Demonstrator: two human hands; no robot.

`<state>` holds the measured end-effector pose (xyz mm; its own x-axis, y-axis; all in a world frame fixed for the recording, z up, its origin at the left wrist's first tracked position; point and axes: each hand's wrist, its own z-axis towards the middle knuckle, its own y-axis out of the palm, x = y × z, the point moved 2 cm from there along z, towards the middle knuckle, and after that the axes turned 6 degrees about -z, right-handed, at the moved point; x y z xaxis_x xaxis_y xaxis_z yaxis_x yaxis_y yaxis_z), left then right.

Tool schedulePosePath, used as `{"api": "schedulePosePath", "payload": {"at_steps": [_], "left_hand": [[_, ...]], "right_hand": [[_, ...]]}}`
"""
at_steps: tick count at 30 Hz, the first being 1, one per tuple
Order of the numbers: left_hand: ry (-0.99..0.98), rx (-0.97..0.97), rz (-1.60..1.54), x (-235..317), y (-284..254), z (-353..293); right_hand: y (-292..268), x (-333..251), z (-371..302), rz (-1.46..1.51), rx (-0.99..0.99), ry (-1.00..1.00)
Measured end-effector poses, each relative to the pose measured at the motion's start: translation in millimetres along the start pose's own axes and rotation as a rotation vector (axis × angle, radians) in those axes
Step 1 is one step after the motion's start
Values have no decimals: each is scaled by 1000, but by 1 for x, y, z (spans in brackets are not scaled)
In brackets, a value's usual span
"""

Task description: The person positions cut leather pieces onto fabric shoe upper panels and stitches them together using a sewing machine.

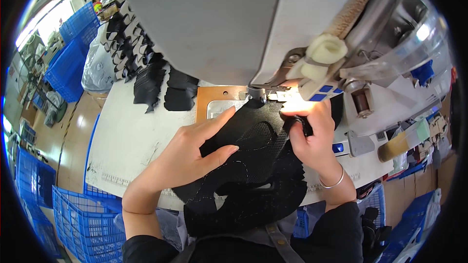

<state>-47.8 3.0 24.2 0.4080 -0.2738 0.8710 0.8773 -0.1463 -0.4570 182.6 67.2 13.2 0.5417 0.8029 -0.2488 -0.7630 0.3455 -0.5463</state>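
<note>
A black mesh fabric piece [243, 153] with pale stitched or marked lines lies on the sewing machine's white table and hangs over its front edge. Its far edge reaches the presser foot area of the sewing machine [209, 24], under a bright lamp. My left hand [200, 148] rests flat on the fabric's left part, thumb and fingers apart. My right hand [312, 134], with a silver bangle at the wrist, is closed on a bunched fold of the same fabric, right of the needle area. The needle tip itself is hard to make out.
Stacks of cut black pieces [181, 90] lie at the table's far left. A thread bobbin [361, 101] sits on the machine's right side. Blue plastic crates [87, 221] stand on the floor at left, with more at right. A ruler strip [114, 180] runs along the table's front edge.
</note>
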Motion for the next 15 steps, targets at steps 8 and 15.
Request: {"api": "schedulePosePath", "payload": {"at_steps": [8, 15], "left_hand": [[107, 75, 184, -2, 4, -7], [140, 109, 22, 0, 13, -9]], "right_hand": [[4, 2, 0, -18, 70, -65], [4, 16, -2, 21, 78, 8]]}}
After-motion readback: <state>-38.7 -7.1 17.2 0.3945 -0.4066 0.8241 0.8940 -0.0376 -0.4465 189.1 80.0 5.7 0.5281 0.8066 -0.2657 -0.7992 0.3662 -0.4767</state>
